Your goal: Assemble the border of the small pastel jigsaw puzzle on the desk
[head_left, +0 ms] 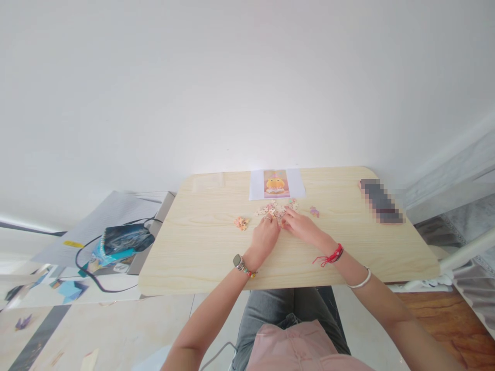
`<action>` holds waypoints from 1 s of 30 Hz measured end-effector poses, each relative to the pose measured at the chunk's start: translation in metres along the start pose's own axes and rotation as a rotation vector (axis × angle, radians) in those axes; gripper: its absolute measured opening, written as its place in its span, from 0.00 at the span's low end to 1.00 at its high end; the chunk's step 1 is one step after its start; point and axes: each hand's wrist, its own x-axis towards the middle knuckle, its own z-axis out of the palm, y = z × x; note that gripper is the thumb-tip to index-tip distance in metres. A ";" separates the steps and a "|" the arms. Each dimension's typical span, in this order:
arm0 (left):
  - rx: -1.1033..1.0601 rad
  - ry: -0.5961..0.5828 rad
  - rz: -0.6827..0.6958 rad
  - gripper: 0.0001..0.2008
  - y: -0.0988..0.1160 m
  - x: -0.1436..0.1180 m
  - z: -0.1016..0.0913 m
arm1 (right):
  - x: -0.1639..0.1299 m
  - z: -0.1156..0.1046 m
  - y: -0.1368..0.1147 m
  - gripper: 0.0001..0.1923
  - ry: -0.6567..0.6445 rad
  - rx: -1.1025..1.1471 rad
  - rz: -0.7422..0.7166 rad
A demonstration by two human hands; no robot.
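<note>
The pale wooden table (201, 242) fills most of what I see in front of me, set against a plain white wall (232, 77). Off its left edge, lower down, a blue packet (121, 242) lies on a grey sheet with a black cable looped around it. At the far right of the table sits a dark blurred slab (381, 201), well apart from my hands. At the far edge, in the middle, lies a white sheet with a picture of a yellow figure (276, 184). Just in front of that sheet is the cluster of puzzle pieces (274, 208), where both my hands meet. My left hand (265, 238) rests palm down, its fingertips touching the near edge of the cluster; I cannot tell whether the fingers pinch a piece. My right hand (299, 224) lies beside it, fingertips at the cluster's right side, and again I cannot tell if it grips anything. A small orange clump of pieces (242, 222) lies apart to the left, and a single purple piece (314, 211) sits near my right hand.
</note>
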 end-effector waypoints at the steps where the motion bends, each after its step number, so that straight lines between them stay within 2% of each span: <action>1: 0.000 -0.003 0.012 0.11 0.000 0.000 -0.002 | -0.002 -0.002 0.000 0.07 0.001 0.004 -0.007; 6: -0.009 -0.001 0.112 0.12 0.010 0.012 -0.014 | -0.019 -0.014 0.012 0.07 0.058 0.001 0.022; 13: -0.029 0.001 0.296 0.10 0.058 0.062 -0.019 | -0.042 -0.031 0.057 0.09 0.179 0.042 0.210; 15: -0.034 0.006 0.294 0.10 0.062 0.073 -0.021 | -0.044 -0.036 0.065 0.10 0.196 0.049 0.219; 17: -0.035 0.013 0.259 0.12 0.054 0.077 -0.026 | -0.047 -0.039 0.069 0.11 0.203 0.050 0.214; 20: -0.028 0.011 0.172 0.10 0.023 0.066 -0.034 | -0.051 -0.036 0.068 0.11 0.211 0.079 0.215; 24: -0.012 -0.020 0.069 0.08 -0.010 0.029 -0.038 | -0.046 -0.022 0.050 0.10 0.172 0.106 0.149; 27: -0.001 -0.038 0.015 0.08 -0.008 0.005 -0.032 | -0.032 -0.013 0.029 0.10 0.107 0.048 0.021; 30: -0.001 -0.050 -0.028 0.11 0.009 -0.003 -0.021 | -0.016 -0.009 0.018 0.11 0.064 -0.006 -0.054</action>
